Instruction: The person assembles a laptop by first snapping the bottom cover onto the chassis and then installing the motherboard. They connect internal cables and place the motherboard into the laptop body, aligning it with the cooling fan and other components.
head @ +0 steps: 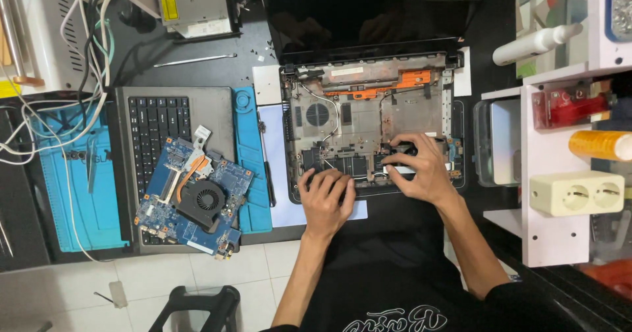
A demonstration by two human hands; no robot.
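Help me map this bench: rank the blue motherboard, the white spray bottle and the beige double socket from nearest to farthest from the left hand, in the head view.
From the left hand:
1. Blue motherboard, to its left, on the keyboard panel.
2. Beige double socket, far right, on the shelf.
3. White spray bottle, upper right.

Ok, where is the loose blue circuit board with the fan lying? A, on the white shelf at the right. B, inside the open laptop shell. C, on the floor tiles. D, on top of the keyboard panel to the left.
D: the circuit board rests on the keyboard panel, left of the laptop shell.
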